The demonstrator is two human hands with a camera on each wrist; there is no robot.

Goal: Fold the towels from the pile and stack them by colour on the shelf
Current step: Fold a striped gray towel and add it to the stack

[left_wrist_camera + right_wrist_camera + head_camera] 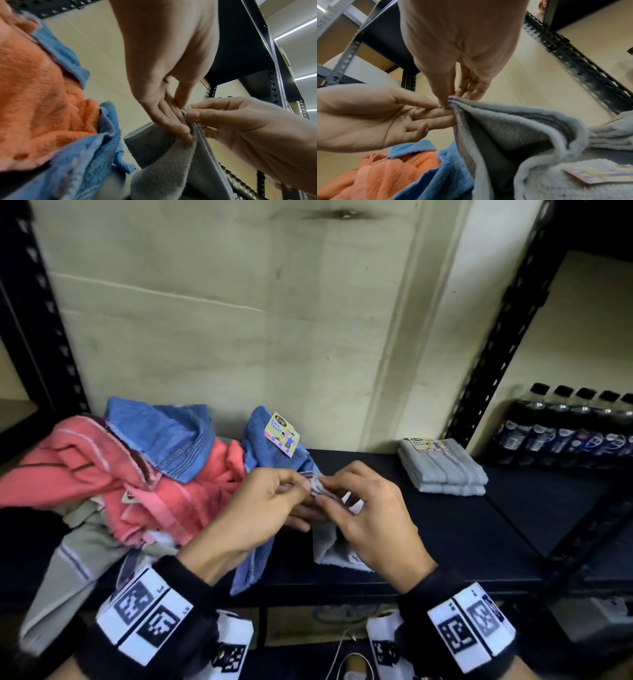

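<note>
Both hands, left hand and right hand, have their fingers pinching the same corner of a grey towel over the black shelf, between the messy towel pile and the folded grey stack.

- Left hand: bare, with a black fabric wristband carrying 2 white square-code marker tags.
- Right hand: bare, with a matching black wristband and 2 white coded tags.
</note>
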